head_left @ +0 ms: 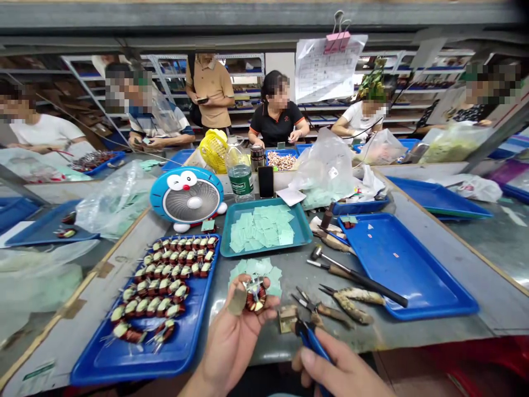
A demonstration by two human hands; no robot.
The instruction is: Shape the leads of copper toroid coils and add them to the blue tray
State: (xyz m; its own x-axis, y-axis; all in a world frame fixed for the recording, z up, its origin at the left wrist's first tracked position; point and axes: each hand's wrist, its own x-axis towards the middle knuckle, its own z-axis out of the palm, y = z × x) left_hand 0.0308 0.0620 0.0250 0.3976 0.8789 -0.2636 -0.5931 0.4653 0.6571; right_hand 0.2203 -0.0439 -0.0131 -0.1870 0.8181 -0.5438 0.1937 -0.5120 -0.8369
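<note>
Left hand [235,331]: thumb & fingers gripping copper-wound toroid coil [255,300], over front edge of counter [487,314]. Right hand [334,366]: closed on blue-handled pliers [312,337], just right of coil. Blue tray [194,325] w/ rows of wound coils [173,270], left of hands. Teal tray [303,231] w/ green paper squares [262,231], behind hands.

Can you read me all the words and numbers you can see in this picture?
No words can be read for sure. The green label on the water bottle is too blurred, and the printed sheet under the pink binder clip is too small.
</note>
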